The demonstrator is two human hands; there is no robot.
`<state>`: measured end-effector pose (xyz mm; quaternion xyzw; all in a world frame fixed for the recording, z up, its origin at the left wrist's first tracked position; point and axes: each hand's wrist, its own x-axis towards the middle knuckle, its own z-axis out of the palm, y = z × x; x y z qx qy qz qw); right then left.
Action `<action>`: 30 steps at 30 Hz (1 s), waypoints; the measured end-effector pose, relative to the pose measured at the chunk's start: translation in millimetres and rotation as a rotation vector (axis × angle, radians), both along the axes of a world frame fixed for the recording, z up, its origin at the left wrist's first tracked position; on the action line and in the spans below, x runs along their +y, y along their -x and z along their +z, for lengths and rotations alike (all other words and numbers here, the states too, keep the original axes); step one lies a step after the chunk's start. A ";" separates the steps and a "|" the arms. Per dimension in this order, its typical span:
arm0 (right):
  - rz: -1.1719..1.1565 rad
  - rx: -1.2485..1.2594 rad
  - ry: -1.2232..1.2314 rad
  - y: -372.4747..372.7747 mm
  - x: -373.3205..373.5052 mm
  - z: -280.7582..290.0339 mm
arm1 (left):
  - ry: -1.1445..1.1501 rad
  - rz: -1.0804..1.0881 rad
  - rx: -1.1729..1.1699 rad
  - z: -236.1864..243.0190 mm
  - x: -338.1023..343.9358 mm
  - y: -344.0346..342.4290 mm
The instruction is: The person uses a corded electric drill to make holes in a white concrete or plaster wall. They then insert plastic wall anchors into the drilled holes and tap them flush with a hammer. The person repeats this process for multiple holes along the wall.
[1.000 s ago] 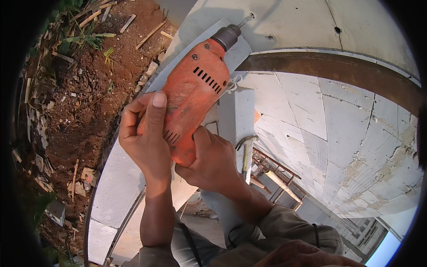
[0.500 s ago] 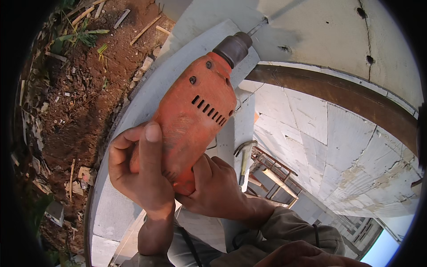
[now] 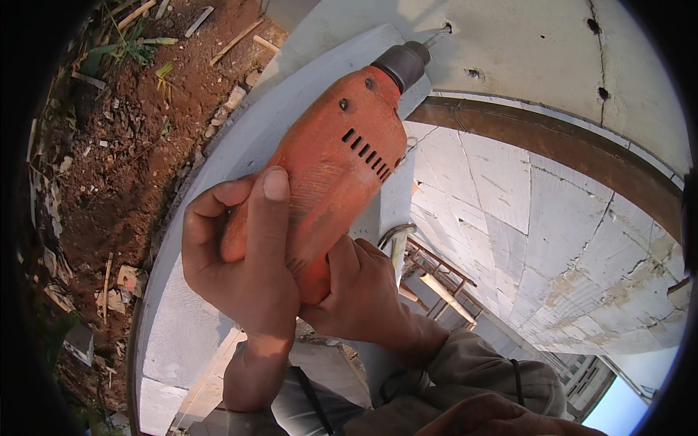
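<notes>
An orange-red electric drill (image 3: 327,171) with a dark chuck (image 3: 403,64) slants up and to the right across the middle. Its thin drill bit (image 3: 436,36) reaches a small hole in the pale grey wall panel (image 3: 523,51). Around the rear of the body curls my left hand (image 3: 251,254), thumb laid along the casing. My right hand (image 3: 363,287) is closed on the drill's grip from the right; some of its fingers are hidden behind the tool.
A brown beam (image 3: 552,134) curves below the panel, above a white block wall (image 3: 552,232). A pale ledge (image 3: 196,291) runs beneath the drill. Left lies reddish soil (image 3: 131,174) with debris. A hammer-like tool (image 3: 396,243) and a metal frame (image 3: 443,280) show lower right.
The drill and both hands have shifted slightly up and right in the picture. The bit still points at the same hole, and both hands keep their hold.
</notes>
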<state>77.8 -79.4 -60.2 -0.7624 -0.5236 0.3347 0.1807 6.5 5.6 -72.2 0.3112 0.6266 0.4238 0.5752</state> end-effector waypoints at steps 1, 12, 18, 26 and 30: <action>-0.015 -0.014 0.019 2.1 -1.4 1.6 | 0.024 0.003 -0.011 -1.2 0.7 0.9; -0.091 -0.241 0.155 23.3 -3.7 25.0 | 0.193 -0.039 -0.287 -0.8 3.0 17.4; -0.034 -0.189 0.083 50.6 -16.6 32.1 | 0.187 -0.041 -0.368 -13.1 -7.6 53.5; 0.048 0.100 0.225 87.5 -59.0 48.6 | 0.110 -0.059 -0.277 11.1 -55.3 117.5; -0.087 0.021 0.209 81.4 -85.7 42.4 | 0.066 -0.099 -0.147 17.5 -87.7 95.4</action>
